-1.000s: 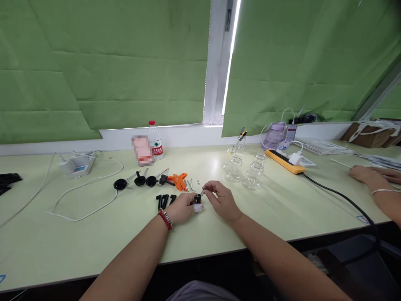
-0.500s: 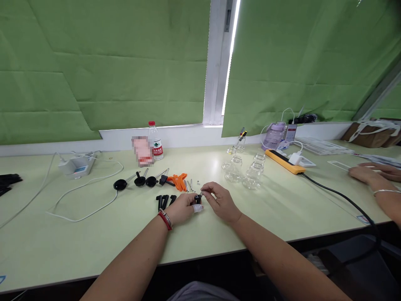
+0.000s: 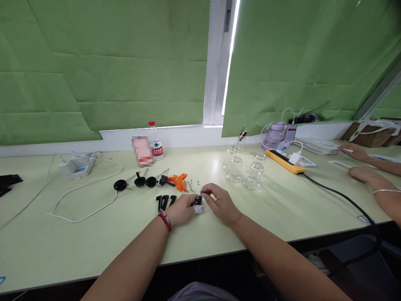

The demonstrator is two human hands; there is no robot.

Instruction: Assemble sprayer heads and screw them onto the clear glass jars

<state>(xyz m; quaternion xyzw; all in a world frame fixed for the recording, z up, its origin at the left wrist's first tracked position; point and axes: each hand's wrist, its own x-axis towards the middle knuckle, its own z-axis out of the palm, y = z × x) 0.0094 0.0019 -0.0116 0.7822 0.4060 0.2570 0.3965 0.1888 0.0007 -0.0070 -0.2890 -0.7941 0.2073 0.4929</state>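
Observation:
My left hand, with white tape on a finger, is closed around a small black plastic part. My right hand pinches a small metal spring at the top of that part; how deep it sits in there I cannot tell. Just left of my left hand lie several black handle-like pieces. Orange plastic clips and metal pins lie beyond my hands. Farther left is a row of round black cups with metal rods.
Several clear glass vessels stand right of centre, near an orange power strip with a black cable. A water bottle stands at the back. White cable loops on the left. A co-worker's hands are at far right.
My right fingers have pushed the spring lower against the black part, so less of it shows. The co-worker's far hand has reached to the stacked white sheets.

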